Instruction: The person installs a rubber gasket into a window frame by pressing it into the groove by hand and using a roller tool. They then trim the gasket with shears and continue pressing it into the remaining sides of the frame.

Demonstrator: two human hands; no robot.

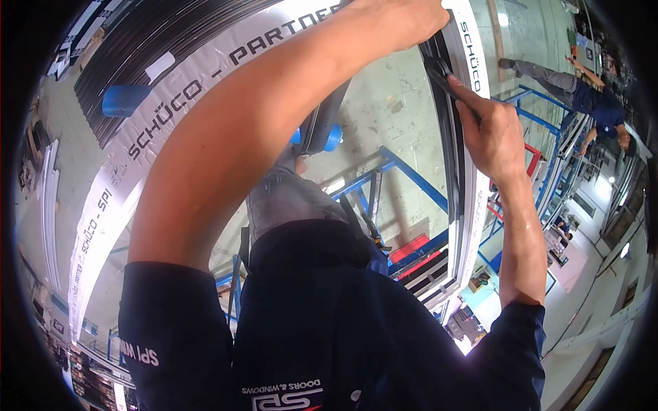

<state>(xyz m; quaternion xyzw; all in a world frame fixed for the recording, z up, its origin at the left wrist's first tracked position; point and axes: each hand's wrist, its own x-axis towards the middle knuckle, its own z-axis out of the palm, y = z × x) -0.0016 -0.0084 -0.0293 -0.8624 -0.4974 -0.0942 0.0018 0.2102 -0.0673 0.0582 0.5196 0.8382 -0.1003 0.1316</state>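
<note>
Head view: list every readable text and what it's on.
"SCHÜCO - PARTNER": tape on the window frame.
"SCHÜCO - SPI": same tape, lower.
"SCHÜCO": frame bar beside the right hand.
"SPI W", cut off: sleeve.
"DOORS & WINDOWS", "SPI": shirt.
Tape print under the right wrist: blurred.

The right hand [490, 133] pinches a black gasket strip [441, 74] at the white window frame [475, 205], left hand [401, 20] just above.

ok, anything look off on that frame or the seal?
Only the black gasket strip: its end stands loose, out of the groove in the frame, pinched in the grip of the right hand just below the left hand. The taped frame shows no dent or tear that I can see; nothing spilled.
</note>
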